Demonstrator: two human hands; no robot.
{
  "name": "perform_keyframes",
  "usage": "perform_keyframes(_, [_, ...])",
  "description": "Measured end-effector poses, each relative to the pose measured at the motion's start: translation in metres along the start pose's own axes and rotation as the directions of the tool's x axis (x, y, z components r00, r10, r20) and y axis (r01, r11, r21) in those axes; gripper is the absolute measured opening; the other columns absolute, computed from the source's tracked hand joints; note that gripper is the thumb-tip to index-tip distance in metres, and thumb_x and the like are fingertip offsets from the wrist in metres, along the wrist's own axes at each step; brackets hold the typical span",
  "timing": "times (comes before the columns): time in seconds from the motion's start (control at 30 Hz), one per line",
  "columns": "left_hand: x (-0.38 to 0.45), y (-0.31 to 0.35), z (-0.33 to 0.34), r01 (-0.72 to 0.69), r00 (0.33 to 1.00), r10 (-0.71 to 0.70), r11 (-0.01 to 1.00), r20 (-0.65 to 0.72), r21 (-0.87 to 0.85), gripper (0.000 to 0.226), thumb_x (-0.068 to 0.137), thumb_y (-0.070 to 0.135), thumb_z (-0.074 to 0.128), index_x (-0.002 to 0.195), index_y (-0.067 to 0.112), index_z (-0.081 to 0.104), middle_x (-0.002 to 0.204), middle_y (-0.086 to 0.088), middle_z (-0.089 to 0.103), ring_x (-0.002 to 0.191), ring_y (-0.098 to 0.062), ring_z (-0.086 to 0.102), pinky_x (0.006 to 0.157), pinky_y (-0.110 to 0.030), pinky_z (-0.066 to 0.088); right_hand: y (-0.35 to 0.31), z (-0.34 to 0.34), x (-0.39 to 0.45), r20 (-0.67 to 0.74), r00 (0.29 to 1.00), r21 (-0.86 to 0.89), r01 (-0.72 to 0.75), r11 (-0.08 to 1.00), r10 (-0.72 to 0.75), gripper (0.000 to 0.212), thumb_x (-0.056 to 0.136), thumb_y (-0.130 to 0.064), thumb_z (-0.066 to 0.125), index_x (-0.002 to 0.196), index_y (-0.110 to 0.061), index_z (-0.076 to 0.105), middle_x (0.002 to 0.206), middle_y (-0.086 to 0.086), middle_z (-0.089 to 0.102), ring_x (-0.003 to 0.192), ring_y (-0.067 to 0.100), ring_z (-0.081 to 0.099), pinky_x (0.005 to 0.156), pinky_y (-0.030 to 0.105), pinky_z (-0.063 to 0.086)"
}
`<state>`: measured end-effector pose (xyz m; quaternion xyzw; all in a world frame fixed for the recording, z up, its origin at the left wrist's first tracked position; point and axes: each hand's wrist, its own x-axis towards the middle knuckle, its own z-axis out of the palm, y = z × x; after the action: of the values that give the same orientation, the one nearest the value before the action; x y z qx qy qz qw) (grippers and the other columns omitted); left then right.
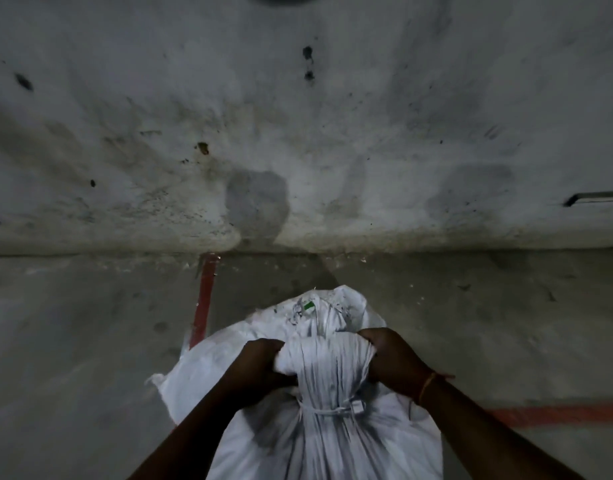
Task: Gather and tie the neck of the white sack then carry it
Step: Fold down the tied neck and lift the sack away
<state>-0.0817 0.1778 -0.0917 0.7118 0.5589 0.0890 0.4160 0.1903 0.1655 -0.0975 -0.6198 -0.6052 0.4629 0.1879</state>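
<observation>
The bunched neck of the white woven plastic sack (327, 427) sat between the left hand (260, 367) and right hand (395, 362), both sets of fingers clenched into it above its tie.

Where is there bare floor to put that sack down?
Bare grey concrete floor lies left of the vertical red painted line, and more right of the tied white woven sack, above the horizontal red stripe. Small debris litters the wall's foot.

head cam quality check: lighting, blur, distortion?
Head view: dim, greyish light, dark toward the edges; wide-angle bend in the wall; soft overall, slight blur on the sack and both hands, left and right; no glare.
</observation>
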Motion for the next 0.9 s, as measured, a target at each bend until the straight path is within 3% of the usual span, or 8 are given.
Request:
perform_keyframes(0.13, [-0.018, 0.069, -0.054, -0.039, 0.997, 0.041, 0.998, 0.064, -0.046, 0.024, 0.069, 0.038, 0.089, 0.064, 0.024, 0.07, 0.066, 0.011, 0.072, 0.065, 0.005, 0.062, 0.06, -0.028, 0.05, -0.052, -0.054, -0.023, 0.015, 1.0, 0.078, -0.005, 0.997, 0.003, 0.04, 0.083, 0.004, 0.064, 0.057, -0.026, 0.067, 0.055, -0.005, 0.064, 0.05, 0.005, 0.062, 0.046, 0.021, 0.046])
perform_keyframes(0.27, [-0.039, 0.158, -0.126, -0.096, 0.989, 0.098, 0.995, 0.111, -0.027, 0.035, 0.075, 0.017, 0.087, 0.056, 0.039, 0.068, 0.059, 0.025, 0.067, 0.06, 0.013, 0.058, 0.061, -0.011, 0.044, -0.129, -0.118, -0.063, -0.028, 0.998, 0.163, 0.058, 0.985, -0.054, 0.025, 0.085, -0.005, 0.068, 0.061, -0.012, 0.068, 0.063, -0.004, 0.066, 0.061, 0.008, 0.06, 0.059, 0.032, 0.049])
perform_keyframes(0.33, [-0.049, 0.206, -0.161, -0.131, 0.984, 0.127, 0.991, 0.121, 0.023, 0.043, 0.076, 0.015, 0.086, 0.052, 0.043, 0.065, 0.053, 0.034, 0.061, 0.058, 0.02, 0.055, 0.061, -0.005, 0.041, -0.172, -0.155, -0.086, -0.037, 0.993, 0.222, 0.115, 0.968, -0.11, 0.01, 0.088, -0.01, 0.069, 0.083, -0.007, 0.076, 0.089, -0.002, 0.073, 0.083, 0.005, 0.064, 0.076, 0.038, 0.056])
perform_keyframes(0.47, [-0.072, 0.306, -0.228, -0.202, 0.973, 0.19, 0.977, 0.133, 0.076, 0.028, 0.068, 0.044, 0.085, 0.051, 0.036, 0.065, 0.053, 0.018, 0.059, 0.053, 0.009, 0.049, 0.058, -0.022, 0.042, -0.262, -0.239, -0.141, -0.091, 0.983, 0.211, 0.178, 0.961, -0.162, 0.013, 0.093, -0.011, 0.067, 0.104, -0.006, 0.073, 0.113, -0.025, 0.066, 0.104, -0.018, 0.055, 0.098, 0.017, 0.046])
perform_keyframes(0.53, [-0.078, 0.354, -0.248, -0.252, 0.961, 0.244, 0.966, 0.128, 0.058, 0.031, 0.068, 0.042, 0.085, 0.05, 0.029, 0.064, 0.053, 0.014, 0.055, 0.054, 0.005, 0.047, 0.057, -0.025, 0.041, -0.292, -0.281, -0.165, -0.097, 0.986, 0.171, 0.154, 0.973, -0.139, 0.01, 0.093, -0.006, 0.066, 0.087, -0.009, 0.073, 0.083, -0.032, 0.071, 0.08, -0.02, 0.059, 0.08, 0.011, 0.047])
perform_keyframes(0.6, [-0.08, 0.403, -0.258, -0.291, 0.95, 0.286, 0.957, 0.125, 0.017, 0.028, 0.071, 0.029, 0.088, 0.052, 0.026, 0.068, 0.055, 0.014, 0.057, 0.056, 0.002, 0.048, 0.058, -0.025, 0.041, -0.307, -0.324, -0.185, -0.132, 0.985, 0.152, 0.128, 0.98, -0.109, 0.018, 0.088, -0.012, 0.07, 0.071, -0.004, 0.072, 0.061, -0.018, 0.07, 0.058, 0.0, 0.059, 0.067, 0.025, 0.046])
perform_keyframes(0.73, [-0.068, 0.493, -0.254, -0.351, 0.919, 0.359, 0.933, 0.165, -0.077, 0.039, 0.067, 0.034, 0.087, 0.06, 0.003, 0.064, 0.067, -0.002, 0.051, 0.066, -0.012, 0.044, 0.06, -0.029, 0.036, -0.307, -0.409, -0.225, -0.243, 0.968, 0.184, 0.112, 0.976, -0.065, 0.05, 0.06, -0.04, 0.075, 0.08, 0.006, 0.072, 0.088, 0.033, 0.072, 0.072, 0.031, 0.058, 0.067, 0.046, 0.045])
perform_keyframes(0.9, [-0.033, 0.604, -0.207, -0.434, 0.877, 0.436, 0.899, 0.202, -0.058, 0.035, 0.079, 0.028, 0.08, 0.063, 0.005, 0.059, 0.068, -0.004, 0.048, 0.065, -0.016, 0.042, 0.06, -0.028, 0.036, -0.279, -0.515, -0.281, -0.349, 0.935, 0.194, 0.139, 0.971, -0.064, 0.054, 0.052, -0.035, 0.079, 0.085, 0.008, 0.074, 0.098, 0.036, 0.071, 0.081, 0.034, 0.065, 0.084, 0.063, 0.054])
